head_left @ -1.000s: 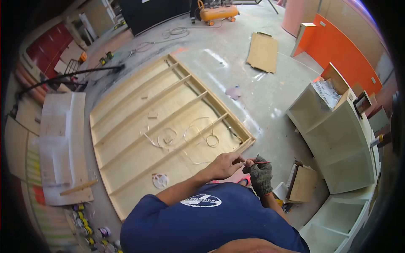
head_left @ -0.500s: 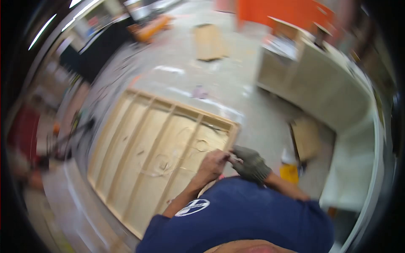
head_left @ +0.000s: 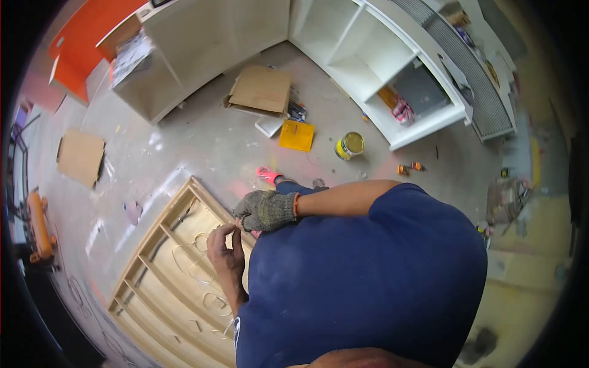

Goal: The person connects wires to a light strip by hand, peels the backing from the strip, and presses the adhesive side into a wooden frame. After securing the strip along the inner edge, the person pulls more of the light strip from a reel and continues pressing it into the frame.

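I can't read a single word or number from here: the white emblem (head_left: 237, 331) on the navy T-shirt (head_left: 368, 270) shows only edge-on, and the tin's (head_left: 351, 145) yellow label (head_left: 340, 150) is too small to make out.

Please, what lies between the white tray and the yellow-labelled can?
In the head view, a flat yellow piece lies between the white tray and the can; some floor separates it from the can.

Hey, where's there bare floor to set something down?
Between the wooden frame and the left white cabinet, the floor is open, though blotched. It's crowded right of that, where brown cardboard, a white tray, a yellow sheet and a yellow can cluster.
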`<state>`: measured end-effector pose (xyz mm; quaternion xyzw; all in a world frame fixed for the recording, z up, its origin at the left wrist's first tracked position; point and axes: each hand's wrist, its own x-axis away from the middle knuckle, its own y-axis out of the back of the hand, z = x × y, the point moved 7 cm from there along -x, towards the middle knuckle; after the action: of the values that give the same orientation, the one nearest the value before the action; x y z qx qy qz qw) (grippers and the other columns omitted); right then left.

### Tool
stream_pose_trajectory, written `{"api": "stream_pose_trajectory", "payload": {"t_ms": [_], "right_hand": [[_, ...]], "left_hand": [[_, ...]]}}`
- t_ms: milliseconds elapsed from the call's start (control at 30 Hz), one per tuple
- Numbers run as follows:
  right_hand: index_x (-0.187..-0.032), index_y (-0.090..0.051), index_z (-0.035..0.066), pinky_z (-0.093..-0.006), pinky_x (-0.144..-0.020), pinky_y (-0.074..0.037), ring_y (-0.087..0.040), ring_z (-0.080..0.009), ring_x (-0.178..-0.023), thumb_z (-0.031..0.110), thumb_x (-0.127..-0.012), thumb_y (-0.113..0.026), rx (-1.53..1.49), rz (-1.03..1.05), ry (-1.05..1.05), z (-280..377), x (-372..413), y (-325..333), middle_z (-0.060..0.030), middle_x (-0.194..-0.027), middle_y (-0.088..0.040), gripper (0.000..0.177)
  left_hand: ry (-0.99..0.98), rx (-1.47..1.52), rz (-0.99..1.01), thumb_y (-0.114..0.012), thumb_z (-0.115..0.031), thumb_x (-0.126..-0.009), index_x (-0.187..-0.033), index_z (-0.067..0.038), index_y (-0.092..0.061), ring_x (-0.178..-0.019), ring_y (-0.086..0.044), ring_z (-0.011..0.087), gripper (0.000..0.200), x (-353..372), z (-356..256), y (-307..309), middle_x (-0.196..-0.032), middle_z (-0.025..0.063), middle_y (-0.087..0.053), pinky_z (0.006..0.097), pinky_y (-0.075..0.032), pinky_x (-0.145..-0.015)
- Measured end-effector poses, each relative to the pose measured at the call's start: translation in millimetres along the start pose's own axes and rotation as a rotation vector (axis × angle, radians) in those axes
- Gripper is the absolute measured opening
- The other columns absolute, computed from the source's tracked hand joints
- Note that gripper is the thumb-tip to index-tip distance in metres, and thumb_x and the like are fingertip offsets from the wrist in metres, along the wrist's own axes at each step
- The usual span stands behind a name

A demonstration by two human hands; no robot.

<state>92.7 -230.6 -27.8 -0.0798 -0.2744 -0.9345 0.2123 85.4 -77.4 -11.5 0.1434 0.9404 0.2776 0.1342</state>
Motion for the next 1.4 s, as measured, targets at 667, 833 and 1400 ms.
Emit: {"api": "stream_pose_trajectory", "payload": {"t_ms": [667,833,1400], "right_hand": [[-0.09,-0.067,0.003,-0.0496,-0.083,-0.05,-0.063,-0.0417,-0.093,0.031,-0.087,-0.061,-0.046,-0.105,0.233,-100.6,94.7,163.5,-0.0229,-0.092,-0.067,0.029],[-0.095,-0.069,0.006,-0.0491,-0.086,-0.05,-0.064,-0.04,-0.095,0.031,-0.084,-0.06,-0.015,0.08,0.277,-121.4,92.9,154.9,-0.0224,-0.094,-0.067,0.028],[-0.095,-0.074,0.001,-0.031,-0.066,-0.05,-0.064,-0.0133,-0.068,0.029,-0.092,-0.065,-0.362,0.424,0.118,-93.0,98.8,148.1,-0.0095,-0.073,-0.067,0.03]], "left_hand": [[-0.031,-0.234,0.087,-0.074,0.0,-0.081,-0.089,-0.004,-0.065,-0.085,-0.067,0.0286,0.013,-69.2,-144.4,-163.1,-0.087,0.0105,-0.069,0.0366,-0.05,-0.076],[0.113,-0.224,-0.037,-0.076,-0.002,-0.081,-0.085,-0.006,-0.064,-0.081,-0.062,0.0298,0.013,-53.1,-151.7,-180.3,-0.083,0.0083,-0.066,0.0394,-0.047,-0.076],[0.077,-0.338,-0.286,-0.075,0.001,-0.08,-0.087,-0.007,-0.067,-0.089,-0.066,0.0258,0.013,-11.2,-182.1,-155.6,-0.089,0.005,-0.07,0.0406,-0.048,-0.09]]}}
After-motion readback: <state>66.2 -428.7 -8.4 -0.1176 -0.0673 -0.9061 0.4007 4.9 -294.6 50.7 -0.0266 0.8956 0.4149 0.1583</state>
